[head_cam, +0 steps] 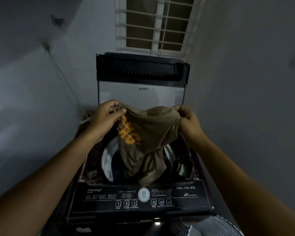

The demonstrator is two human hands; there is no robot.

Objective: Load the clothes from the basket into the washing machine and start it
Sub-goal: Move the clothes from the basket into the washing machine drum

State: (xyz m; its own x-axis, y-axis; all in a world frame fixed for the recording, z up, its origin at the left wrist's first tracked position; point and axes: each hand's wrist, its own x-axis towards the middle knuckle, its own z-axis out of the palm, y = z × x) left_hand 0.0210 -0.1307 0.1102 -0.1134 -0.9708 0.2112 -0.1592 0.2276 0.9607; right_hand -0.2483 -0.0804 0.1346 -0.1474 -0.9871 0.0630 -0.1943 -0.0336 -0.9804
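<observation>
An olive-brown T-shirt (148, 137) with orange lettering hangs above the open drum (107, 160) of a top-loading washing machine (186, 196). My left hand (106, 118) pinches the shirt's upper left edge. My right hand (187, 121) grips its upper right edge. The shirt's lower end dangles over the front rim, just above the control panel (99, 198). Dark clothes (119, 166) lie inside the drum. The lid (141, 82) stands upright behind. No basket is visible.
Grey walls close in on both sides of the machine. A barred window (153, 23) is above the lid. A cable (65, 79) runs down the left wall. Something pale and ribbed (216, 227) shows at the bottom right edge.
</observation>
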